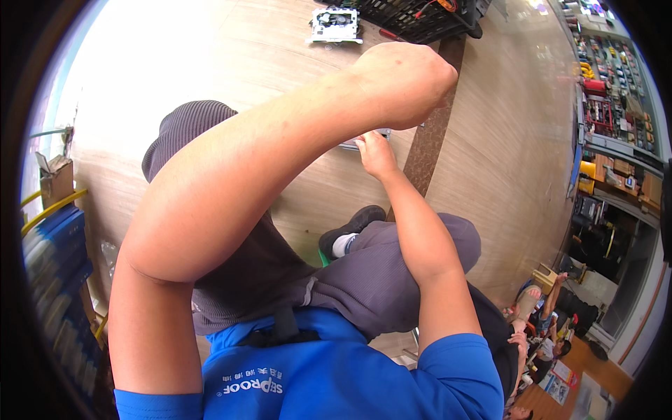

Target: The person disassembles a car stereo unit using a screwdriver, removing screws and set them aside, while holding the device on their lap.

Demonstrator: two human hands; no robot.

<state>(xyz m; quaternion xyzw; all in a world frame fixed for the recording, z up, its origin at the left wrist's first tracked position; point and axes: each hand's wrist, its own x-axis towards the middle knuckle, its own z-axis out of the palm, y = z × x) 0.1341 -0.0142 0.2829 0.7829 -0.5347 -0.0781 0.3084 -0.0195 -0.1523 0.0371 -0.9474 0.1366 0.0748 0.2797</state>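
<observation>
My left forearm crosses the view, and my left hand [409, 84] is closed at the upper middle, its fingers curled out of sight and whatever they may grip hidden. Just below it, my right hand [376, 155] grips a grey, flat object [383, 134], which is mostly covered by my left arm and hand. Both arms are above my bent knees in dark trousers [364, 287].
A white mechanical part [334, 26] lies on the tiled floor [490, 161] near a black crate [420, 14]. Blue stacked items [56, 273] stand at left, stocked shelves [616, 91] at right. Other people [546, 350] are at the lower right near a wooden table [581, 371].
</observation>
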